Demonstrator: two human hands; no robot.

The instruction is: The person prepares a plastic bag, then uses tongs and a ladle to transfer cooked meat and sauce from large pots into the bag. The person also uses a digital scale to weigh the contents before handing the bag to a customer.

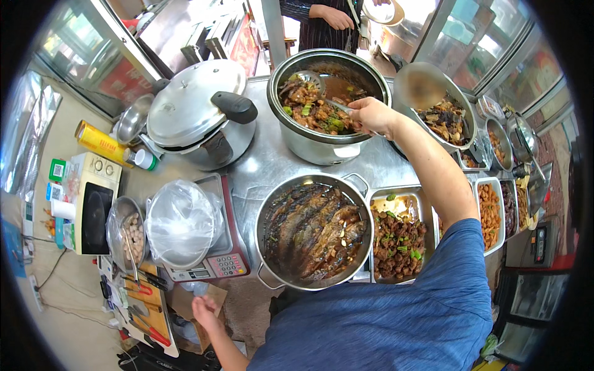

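Observation:
My right hand [375, 117] grips the handle of a metal skimmer [310, 82], whose perforated bowl rests among the food in a large round cooker pot [310, 155]. Braised meat pieces with green peppers [320, 113] and brown sauce fill this pot. At the lower left, my left hand [205, 310] is slightly blurred, beside a cardboard box [218, 297] with clear plastic inside; whether its fingers are closed is unclear. Nearest my body, a two-handled steel pot [261, 222] contains whole braised fish [315, 227] in dark liquid.
A bag-lined bowl [183, 222] sits on a digital scale [234, 250]. Behind it stands a pressure cooker [195, 106]. Trays of cooked meat [399, 241] extend rightward. Knives and red-handled tools [155, 334] lie lower left. Another person's hand [338, 18] is beyond the counter.

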